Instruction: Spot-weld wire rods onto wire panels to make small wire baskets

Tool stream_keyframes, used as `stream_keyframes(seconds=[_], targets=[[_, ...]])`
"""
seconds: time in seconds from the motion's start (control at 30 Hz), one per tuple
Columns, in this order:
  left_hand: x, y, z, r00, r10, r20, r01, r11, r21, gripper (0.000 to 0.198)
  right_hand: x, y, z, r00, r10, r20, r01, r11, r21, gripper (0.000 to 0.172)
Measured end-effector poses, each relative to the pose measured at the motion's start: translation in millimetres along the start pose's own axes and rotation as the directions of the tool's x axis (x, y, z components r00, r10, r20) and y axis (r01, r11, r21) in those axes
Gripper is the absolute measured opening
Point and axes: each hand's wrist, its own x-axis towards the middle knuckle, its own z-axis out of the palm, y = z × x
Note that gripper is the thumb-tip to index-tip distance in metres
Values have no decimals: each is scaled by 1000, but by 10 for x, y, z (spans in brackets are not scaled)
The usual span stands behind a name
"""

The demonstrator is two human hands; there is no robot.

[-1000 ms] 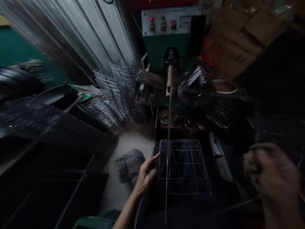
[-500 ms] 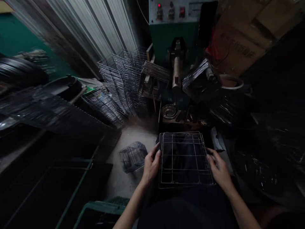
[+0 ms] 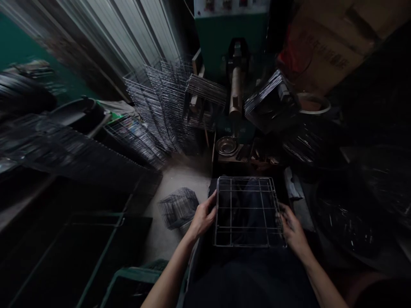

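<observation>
1. Left hand [image 3: 202,218]: fingers curl onto the left edge of the wire grid [image 3: 247,211] and are clamped on the frame wire.
2. Right hand [image 3: 290,229]: closed on the right edge near the lower corner; slightly blurred.
3. The wire grid lies flat between the two hands, over the person's lap, with its far edge toward the machine [image 3: 231,47].
4. Handling (judgement): thin welded wire, probably light and stiff, and springy if twisted. Bare metal may slip and wire ends may snag. The outer frame at opposite sides looks like the best hold.
5. Outward: a small wire cage [image 3: 178,207] sits on the floor just beside the left hand. A metal bowl [image 3: 226,146] lies beyond the grid. Stacks of grids [image 3: 157,102] stand left of the machine.
</observation>
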Motion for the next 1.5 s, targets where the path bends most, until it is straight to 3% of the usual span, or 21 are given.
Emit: stream_keyframes(seconds=[0.23,0.53,0.67,0.83,0.93,1.07,1.2,1.4,1.5], targets=[[-36,-15,-8,999,-4,42,8,996,-90,73,114,98,-17,1000,-20,-16,20,1000,-1,50],[-115,-179,-31,999,26,22,-27,999,21,67,72,286,94,998,28,-62,-23,997,76,55],[-131,-138,-15,998,55,2,-55,995,78,65,30,335,108,996,29,-82,-23,997,75,57],[-151,-40,9,996,83,41,-88,987,131,66,26,302,50,996,80,-28,-77,991,111,64],[-157,-22,48,995,96,37,-100,984,145,65,103,205,-4,996,91,-2,-91,996,8,60],[-138,-52,94,996,86,15,-87,990,112,64,251,46,-54,999,11,32,-3,973,-232,49],[-126,-72,105,996,84,-29,-82,993,81,64,310,-49,-29,981,-190,27,186,909,-373,42],[-171,-25,119,988,105,-110,-88,984,153,65,264,-49,57,962,-272,-34,244,908,-339,40],[-180,-21,125,986,97,-137,-77,987,139,68,294,19,78,983,-159,-89,136,967,-216,44]])
